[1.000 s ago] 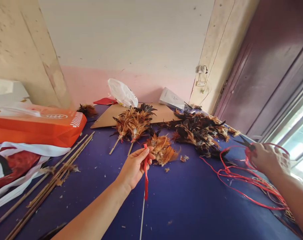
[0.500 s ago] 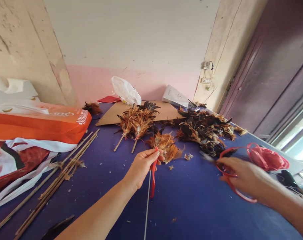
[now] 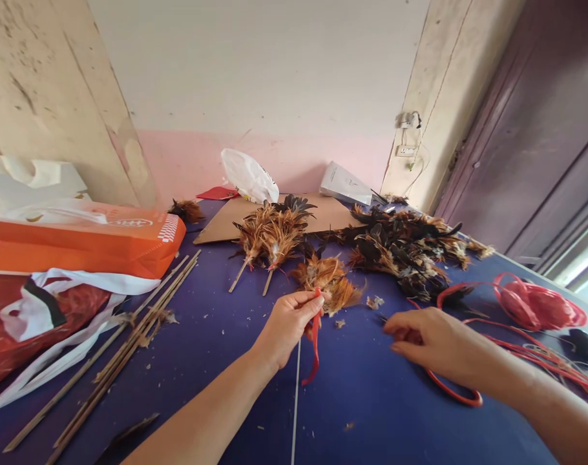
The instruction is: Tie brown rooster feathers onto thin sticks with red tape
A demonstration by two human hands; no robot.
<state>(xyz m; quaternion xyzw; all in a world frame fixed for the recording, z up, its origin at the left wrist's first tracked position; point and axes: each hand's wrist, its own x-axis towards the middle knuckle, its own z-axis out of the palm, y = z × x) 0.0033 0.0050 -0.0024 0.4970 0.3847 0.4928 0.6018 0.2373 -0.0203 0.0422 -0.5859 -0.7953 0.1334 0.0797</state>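
Note:
My left hand (image 3: 294,320) pinches a short red strip of plastic string (image 3: 315,349), whose tail hangs below the fingers. Just behind those fingertips lies a bundle of brown feathers (image 3: 340,284); whether the hand also grips it is hidden. Off to the right, my right hand (image 3: 420,336) hovers low over the table, fingers curled together. A small dark tip shows at its fingertips, too little to name. Red string (image 3: 461,397) loops under and around that hand toward a pink-red bundle of string (image 3: 541,303). Two feather dusters on sticks (image 3: 274,239) lie beyond my left hand.
A heap of dark and brown feathers (image 3: 405,248) lies at the back right, by a cardboard sheet (image 3: 216,226). Long thin sticks (image 3: 129,336) lie at left beside an orange bag (image 3: 143,242). A white plastic bag (image 3: 250,175) and white box (image 3: 345,183) stand behind.
My right hand has moved left, closer to my left hand, and the red loop around its fingers has slipped back under it. My left hand keeps its pinch. The view has shifted slightly.

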